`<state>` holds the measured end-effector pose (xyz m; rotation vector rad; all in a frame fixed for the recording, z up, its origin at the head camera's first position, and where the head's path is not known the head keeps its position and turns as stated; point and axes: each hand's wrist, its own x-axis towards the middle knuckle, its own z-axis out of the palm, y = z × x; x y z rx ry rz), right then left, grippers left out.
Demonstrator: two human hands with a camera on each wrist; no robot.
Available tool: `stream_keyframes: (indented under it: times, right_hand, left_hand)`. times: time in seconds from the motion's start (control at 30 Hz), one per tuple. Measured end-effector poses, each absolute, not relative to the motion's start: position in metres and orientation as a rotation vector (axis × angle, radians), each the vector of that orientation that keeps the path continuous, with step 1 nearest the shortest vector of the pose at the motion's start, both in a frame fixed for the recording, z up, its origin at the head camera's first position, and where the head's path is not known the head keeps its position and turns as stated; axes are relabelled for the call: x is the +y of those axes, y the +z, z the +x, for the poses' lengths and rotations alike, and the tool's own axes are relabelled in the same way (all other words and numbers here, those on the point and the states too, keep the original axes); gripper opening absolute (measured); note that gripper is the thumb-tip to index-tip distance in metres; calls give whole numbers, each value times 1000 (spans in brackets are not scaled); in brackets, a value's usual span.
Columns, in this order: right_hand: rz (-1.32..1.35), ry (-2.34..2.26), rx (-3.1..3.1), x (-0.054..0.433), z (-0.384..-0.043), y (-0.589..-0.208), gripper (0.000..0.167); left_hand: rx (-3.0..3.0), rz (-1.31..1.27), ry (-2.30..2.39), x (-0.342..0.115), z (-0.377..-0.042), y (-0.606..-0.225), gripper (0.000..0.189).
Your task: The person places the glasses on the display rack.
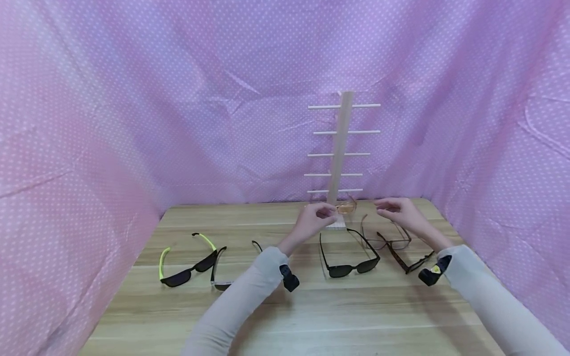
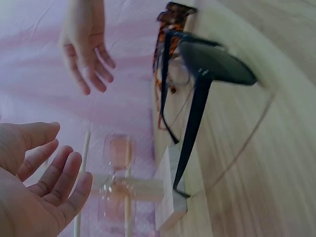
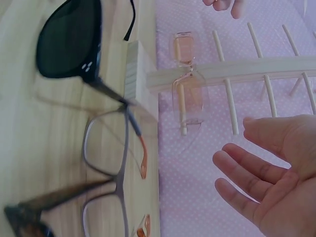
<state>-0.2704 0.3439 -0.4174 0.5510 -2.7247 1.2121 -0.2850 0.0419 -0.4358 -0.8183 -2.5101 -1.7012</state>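
Orange-tinted glasses [image 3: 190, 94] hang on the lowest pegs of a wooden display rack [image 1: 340, 148]. To their left in the head view is my left hand [image 1: 313, 218], fingers loosely bent, holding nothing. My right hand [image 1: 401, 213] hovers to the right of the rack with relaxed fingers, also holding nothing. In both wrist views the hands are apart from the orange glasses. Black sunglasses [image 1: 341, 271] lie in front of the rack. Below my right hand lie glasses with a thin grey frame [image 3: 85, 145] and tortoiseshell glasses [image 1: 398, 257], close together.
Sunglasses with neon-yellow temples [image 1: 178, 278] lie on the wooden table [image 1: 338, 316] at the left. Beside them, another pair of glasses [image 1: 214, 269] is partly hidden by my left forearm. Pink dotted cloth [image 1: 213, 138] encloses the back and sides. Several pegs stick out of the rack above.
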Motion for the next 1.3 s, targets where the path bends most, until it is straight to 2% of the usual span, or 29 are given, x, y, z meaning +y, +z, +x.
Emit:
stream_keyframes:
  times: [0.3,0.6,0.77,1.0,1.3]
  right_hand:
    - [616,1066,-2759,362,-258,-421,28]
    - [644,1003,-2791,385,-256,-432,27]
    - [611,963,-2822,398,-255,-438,26]
    - [705,981,-2766,409,-254,-447,20]
    - [602,1078,-2845,416,-257,-458,24]
  left_hand:
    - [-2602,-934,-1612,72,-275,-444,19]
    - [-2646,-1071,-1517,105,-282,-466,20]
    - [-2725,-1024,-1456,119,-284,-471,19]
    - [-2788,-975,-1389,132,-287,-477,20]
    - [-2857,-887,-1274,146,-290,-486,25]
